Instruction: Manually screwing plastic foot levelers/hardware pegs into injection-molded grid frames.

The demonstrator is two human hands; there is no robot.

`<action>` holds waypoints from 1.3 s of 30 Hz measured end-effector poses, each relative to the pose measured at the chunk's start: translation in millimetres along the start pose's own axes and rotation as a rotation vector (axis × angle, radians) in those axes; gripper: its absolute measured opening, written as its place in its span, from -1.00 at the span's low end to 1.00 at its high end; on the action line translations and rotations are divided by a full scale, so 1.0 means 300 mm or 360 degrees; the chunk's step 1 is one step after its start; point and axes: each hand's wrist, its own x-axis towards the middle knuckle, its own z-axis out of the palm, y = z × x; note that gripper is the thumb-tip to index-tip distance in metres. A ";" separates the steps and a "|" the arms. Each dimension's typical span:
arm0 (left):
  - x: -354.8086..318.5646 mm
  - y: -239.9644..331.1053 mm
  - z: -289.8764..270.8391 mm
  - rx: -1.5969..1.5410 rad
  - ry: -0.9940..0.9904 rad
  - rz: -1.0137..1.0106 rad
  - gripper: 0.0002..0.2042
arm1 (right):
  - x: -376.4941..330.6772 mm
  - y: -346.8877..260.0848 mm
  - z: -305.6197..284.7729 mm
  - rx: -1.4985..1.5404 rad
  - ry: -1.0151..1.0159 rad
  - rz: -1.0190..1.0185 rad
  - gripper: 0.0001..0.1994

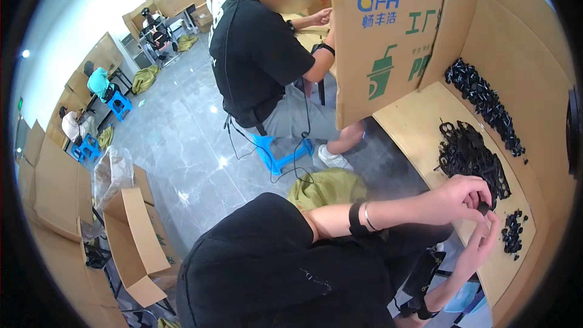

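Far to my left, open cardboard boxes stand on the grey floor, and a person in a black shirt sits on a blue stool with their back to me. Moving right, my left hand reaches across my lap from a forearm wearing a black wristband; its fingers are curled narrow, pinching a small black plastic piece. Just below and touching it, my right hand comes up with fingertips pressed to the same piece, so both hands grip it over the wooden table. I judge the piece light, stiff and a little slick, best held by its edges between thumb and forefinger. Just beyond my hands lies a tangled heap of black plastic frames; to the right a little pile of loose black bits; farther back a long row of black parts against the cardboard wall.
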 end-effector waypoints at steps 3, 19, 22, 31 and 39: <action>-0.002 0.041 0.003 -0.0176 0.0021 -0.0084 -0.68 | -0.003 -0.064 -0.033 0.0004 -0.0047 -0.0086 -0.81; 0.131 -0.119 -0.047 -0.0409 -0.0107 -0.0297 -0.75 | 0.108 -0.110 -0.015 0.0004 0.0046 0.0146 -0.93; 0.240 -0.257 -0.050 -0.0643 -0.0187 -0.0411 -0.72 | 0.204 -0.010 -0.035 -0.0106 0.0086 0.0141 -0.92; 0.574 -0.732 -0.162 -0.0511 -0.0632 -0.0420 -0.64 | 0.675 0.425 0.052 -0.0483 -0.0068 -0.0350 -0.86; 0.689 -0.713 -0.210 -0.0453 -0.0621 -0.0384 -0.61 | 0.710 0.480 0.110 -0.0523 0.0143 -0.0472 -0.93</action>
